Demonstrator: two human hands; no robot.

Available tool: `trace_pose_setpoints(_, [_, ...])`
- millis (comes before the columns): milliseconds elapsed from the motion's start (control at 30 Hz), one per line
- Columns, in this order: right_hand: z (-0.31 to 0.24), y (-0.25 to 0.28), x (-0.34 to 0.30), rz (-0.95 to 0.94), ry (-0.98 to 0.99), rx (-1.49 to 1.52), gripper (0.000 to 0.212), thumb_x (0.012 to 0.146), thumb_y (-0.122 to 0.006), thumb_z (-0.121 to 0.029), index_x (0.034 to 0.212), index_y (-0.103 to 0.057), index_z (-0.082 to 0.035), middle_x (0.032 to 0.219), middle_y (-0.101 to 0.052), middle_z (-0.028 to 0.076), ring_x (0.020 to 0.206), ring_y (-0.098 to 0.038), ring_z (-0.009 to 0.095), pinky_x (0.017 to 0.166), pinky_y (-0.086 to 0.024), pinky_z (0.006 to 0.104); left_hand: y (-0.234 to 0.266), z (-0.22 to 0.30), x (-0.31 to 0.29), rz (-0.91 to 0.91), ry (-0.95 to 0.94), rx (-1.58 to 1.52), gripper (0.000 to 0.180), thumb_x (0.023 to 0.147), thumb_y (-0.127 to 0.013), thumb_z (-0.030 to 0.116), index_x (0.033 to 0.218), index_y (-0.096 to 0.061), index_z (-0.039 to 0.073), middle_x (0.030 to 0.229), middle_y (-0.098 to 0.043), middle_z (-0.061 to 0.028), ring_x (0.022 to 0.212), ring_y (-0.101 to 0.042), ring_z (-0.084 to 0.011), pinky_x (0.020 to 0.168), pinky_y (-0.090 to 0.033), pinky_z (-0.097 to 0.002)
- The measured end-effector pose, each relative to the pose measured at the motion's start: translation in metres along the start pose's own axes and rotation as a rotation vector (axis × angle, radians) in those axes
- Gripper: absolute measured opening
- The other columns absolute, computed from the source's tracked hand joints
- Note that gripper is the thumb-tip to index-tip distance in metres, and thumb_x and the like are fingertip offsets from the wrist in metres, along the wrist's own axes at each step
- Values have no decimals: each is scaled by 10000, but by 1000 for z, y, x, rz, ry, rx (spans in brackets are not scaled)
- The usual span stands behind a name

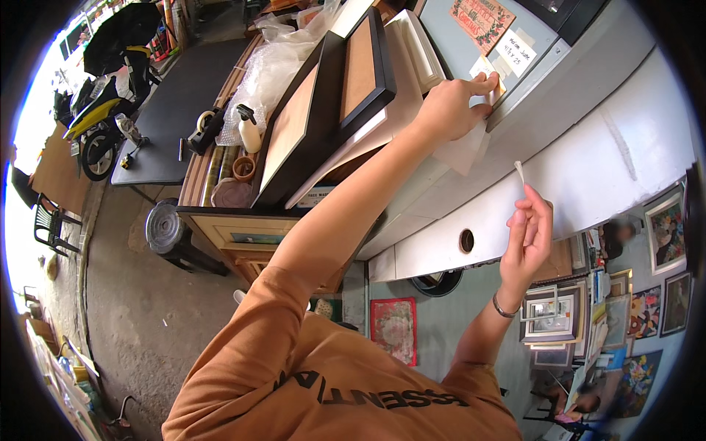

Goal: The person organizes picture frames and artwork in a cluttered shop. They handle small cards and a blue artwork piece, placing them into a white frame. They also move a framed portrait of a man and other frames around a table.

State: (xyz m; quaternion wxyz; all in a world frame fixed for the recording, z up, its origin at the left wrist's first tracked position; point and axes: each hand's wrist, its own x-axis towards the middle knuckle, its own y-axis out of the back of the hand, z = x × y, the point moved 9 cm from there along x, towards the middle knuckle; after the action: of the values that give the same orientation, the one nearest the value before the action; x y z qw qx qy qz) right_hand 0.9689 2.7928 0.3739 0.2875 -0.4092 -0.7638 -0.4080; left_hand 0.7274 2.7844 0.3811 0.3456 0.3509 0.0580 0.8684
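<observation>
1. A brown T-shirt (353, 382) fills the foreground, its wearer reaching across a white counter (625, 140).
2. A thin, pale strip (519, 172), slightly tilted, shows against the counter, pinched between the thumb and fingertips of the right hand (531, 231).
3. The left hand (456, 106) reaches the edge of a grey panel (456, 48), fingers bent beside a small yellowish slip (500, 93); whether they grip or merely press cannot be told. A translucent sheet (465, 153) hangs just below.
4. The step in hand looks like fine work at the panel's edge, the strip held apart. The next move seems to call for a light pinch, as the strip appears flimsy.
5. Nearby on the panel lie an orange card (482, 23) and a white note (517, 53).
6. Farther left, a black frame (368, 70) leans near bubble wrap (272, 70) and a spray bottle (250, 134).
</observation>
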Motion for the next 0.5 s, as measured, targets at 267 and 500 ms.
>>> trace_pose_setpoints(267, [1, -29, 21, -64, -147, 232, 379, 990, -539, -117, 1345, -534, 15, 901, -623, 68, 667, -498, 66, 610, -392, 214, 49, 11, -59, 264, -43, -274, 297, 867, -703, 127, 1148, -674, 33, 893, -725, -147, 696, -690, -222, 666, -527, -328])
trace_pose_setpoints(500, [23, -110, 81, -422, -410, 484, 435, 1006, -501, -165, 1404, -468, 7, 837, -672, 106, 603, -535, 88, 567, -417, 223, -2, -26, -101, -61, 119, -231, 656, 825, -708, 137, 1383, -388, 12, 756, -665, -183, 716, -678, -353, 655, -521, -415])
